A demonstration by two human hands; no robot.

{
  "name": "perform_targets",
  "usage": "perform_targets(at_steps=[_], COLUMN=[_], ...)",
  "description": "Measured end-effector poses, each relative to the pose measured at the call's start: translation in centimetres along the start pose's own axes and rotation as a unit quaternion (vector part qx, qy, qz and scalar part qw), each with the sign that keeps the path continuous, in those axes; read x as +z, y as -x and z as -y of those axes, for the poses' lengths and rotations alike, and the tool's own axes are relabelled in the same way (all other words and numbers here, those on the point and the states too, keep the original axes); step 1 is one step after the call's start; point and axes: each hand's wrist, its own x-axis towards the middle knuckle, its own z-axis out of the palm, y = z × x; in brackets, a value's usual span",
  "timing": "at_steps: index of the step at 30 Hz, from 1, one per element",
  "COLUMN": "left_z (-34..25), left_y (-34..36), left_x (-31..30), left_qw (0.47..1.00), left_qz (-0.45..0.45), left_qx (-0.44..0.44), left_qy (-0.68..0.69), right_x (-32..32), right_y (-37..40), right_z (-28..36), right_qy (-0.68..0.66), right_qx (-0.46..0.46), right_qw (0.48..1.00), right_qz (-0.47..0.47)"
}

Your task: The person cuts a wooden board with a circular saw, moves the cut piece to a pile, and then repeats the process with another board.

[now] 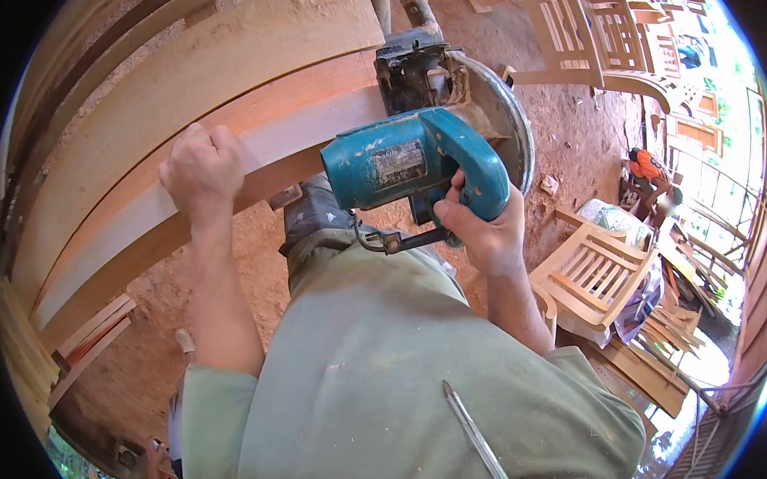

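My right hand (484,228) is wrapped round the rear handle of a teal circular saw (389,164). The saw sits at the right end of a long, pale wooden plank (289,137), its round blade guard facing right. How far the blade sits in the wood is hidden. My left hand (201,169) is closed in a fist over the plank, left of the saw motor. Its fingertips are hidden against the wood. A power cord (418,240) leaves the saw near my right hand and passes in front of my shirt.
Wider boards (180,77) lie beyond the plank. Wooden chairs (567,30) stand at the upper right, and a slatted chair (586,273) is at the right near scrap boards (637,365). A person in orange (650,166) crouches farther off. A pen (478,436) is at my shirt.
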Motion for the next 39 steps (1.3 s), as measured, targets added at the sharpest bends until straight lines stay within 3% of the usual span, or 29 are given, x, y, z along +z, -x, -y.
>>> perform_targets(at_steps=[6,30,32,39], left_z=[-0.1,0.5,0.3,1.0], left_y=[-0.4,0.1,-0.1,-0.1], left_x=[0.2,-0.4,-0.6,-0.6], left_qw=[0.999,0.999,0.999,0.999], left_qz=[-0.033,0.009,0.010,0.006], left_qx=[0.002,0.032,0.038,0.054], left_qy=[0.006,0.001,0.009,0.002], right_x=[0.0,0.1,0.3,0.9], right_y=[0.4,-0.6,-0.8,-1.2], right_z=[0.2,0.4,0.7,1.1], right_qy=[0.002,0.000,-0.008,0.012], right_qx=[0.019,0.010,0.041,0.005], right_qw=[1.000,1.000,0.999,1.000], right_qz=[-0.002,0.001,0.011,0.023])
